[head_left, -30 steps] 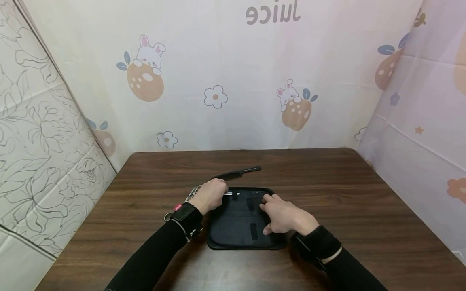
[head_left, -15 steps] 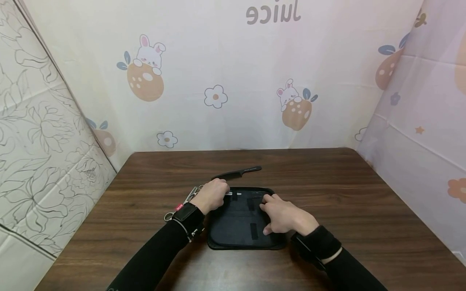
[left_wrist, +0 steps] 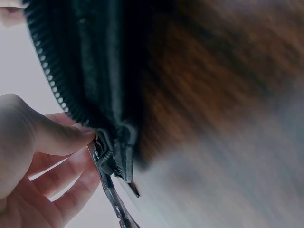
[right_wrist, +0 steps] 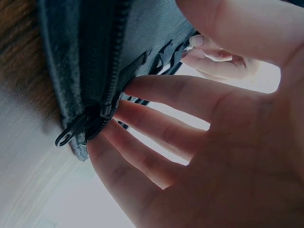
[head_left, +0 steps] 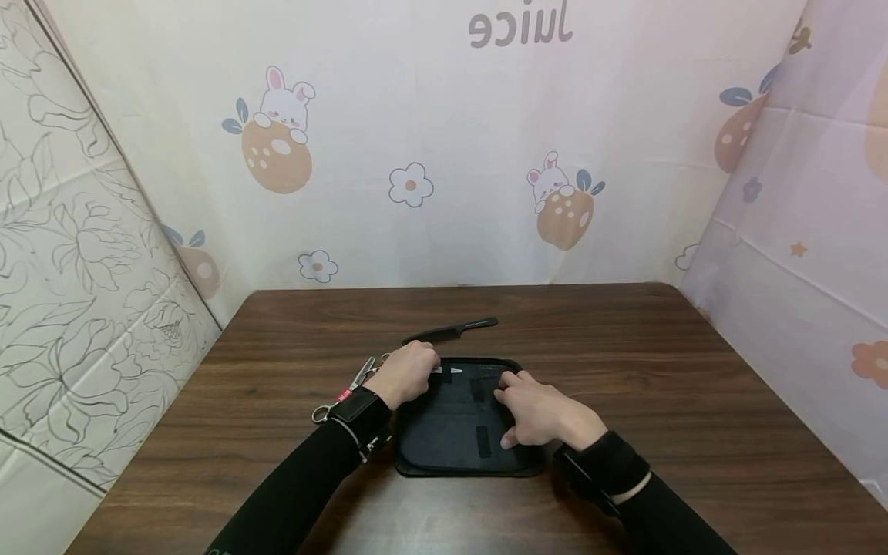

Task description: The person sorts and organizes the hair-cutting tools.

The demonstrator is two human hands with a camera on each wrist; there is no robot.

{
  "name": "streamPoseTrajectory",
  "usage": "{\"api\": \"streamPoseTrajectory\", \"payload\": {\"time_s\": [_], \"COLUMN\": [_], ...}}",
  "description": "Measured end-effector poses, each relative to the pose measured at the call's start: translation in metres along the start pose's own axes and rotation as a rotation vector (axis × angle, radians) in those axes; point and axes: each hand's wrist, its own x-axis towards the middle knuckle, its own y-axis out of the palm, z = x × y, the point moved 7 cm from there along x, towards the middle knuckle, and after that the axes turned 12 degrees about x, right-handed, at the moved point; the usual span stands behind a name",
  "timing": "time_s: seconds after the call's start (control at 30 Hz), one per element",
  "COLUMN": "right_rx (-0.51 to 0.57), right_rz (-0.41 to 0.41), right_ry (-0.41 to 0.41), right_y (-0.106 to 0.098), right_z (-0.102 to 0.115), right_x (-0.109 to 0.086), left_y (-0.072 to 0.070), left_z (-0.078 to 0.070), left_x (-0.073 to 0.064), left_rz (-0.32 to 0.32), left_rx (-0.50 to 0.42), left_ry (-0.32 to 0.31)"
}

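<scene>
A black zip case (head_left: 444, 432) lies open on the table, with dark straps across its inner face. My left hand (head_left: 402, 374) is at its upper left edge and pinches a pair of silver scissors (left_wrist: 111, 192) between thumb and fingers. The scissors' slim tip (head_left: 455, 371) shows through a small black loop near the case's top; the rest is mostly behind the hand. My right hand (head_left: 544, 408) rests on the case's right side. In the right wrist view its fingers are spread and relaxed, touching the zipped edge (right_wrist: 114, 61).
Another pair of silver scissors (head_left: 362, 373) with a red tag (head_left: 343, 395) lies left of the case, partly under the left wrist. Behind the case lies a black comb (head_left: 444, 333). A printed curtain (head_left: 472, 216) hangs behind the wooden table (head_left: 659, 370).
My left hand has shifted slightly right, and the scissors' tip reaches a little farther through the loop. The right hand and the case have stayed in place.
</scene>
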Motion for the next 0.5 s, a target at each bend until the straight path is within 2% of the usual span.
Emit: {"api": "streamPoseTrajectory", "payload": {"time_s": [0.17,0.5], "right_rx": [0.003,-0.002], "right_rz": [-0.003,-0.003], "right_ry": [-0.01,0.0], "right_y": [0.0004,0.0002], "right_z": [0.0008,0.0002], "right_x": [-0.0003,0.0], "left_y": [0.0002,-0.0016], "left_z": [-0.0016,-0.0053], "left_x": [-0.0004,0.0], "left_rz": [-0.024,-0.019], "left_rx": [0.01,0.014], "left_ry": [0.017,0.024]}}
